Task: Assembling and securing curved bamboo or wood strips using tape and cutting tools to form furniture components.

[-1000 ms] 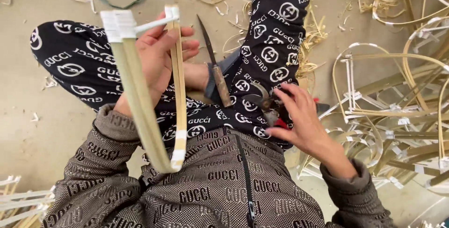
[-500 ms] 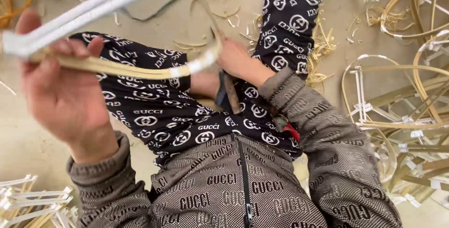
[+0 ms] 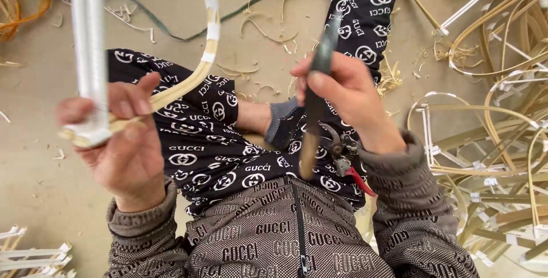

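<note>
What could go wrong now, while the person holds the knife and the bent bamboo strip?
The knife in the right hand is raised close to the left hand; a slip might cut its fingers. The bamboo strip is bent and could spring back. The pruning shears on the lap might slide off.

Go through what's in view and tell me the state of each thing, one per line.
Left hand: closed around the bent bamboo strip.
Bent bamboo strip: curved, banded with white tape, held up.
Right hand: closed around the knife.
Knife: raised, blade pointing away.
Red-handled pruners: resting on the lap.
Taped bamboo frames: piled on the floor.
</note>
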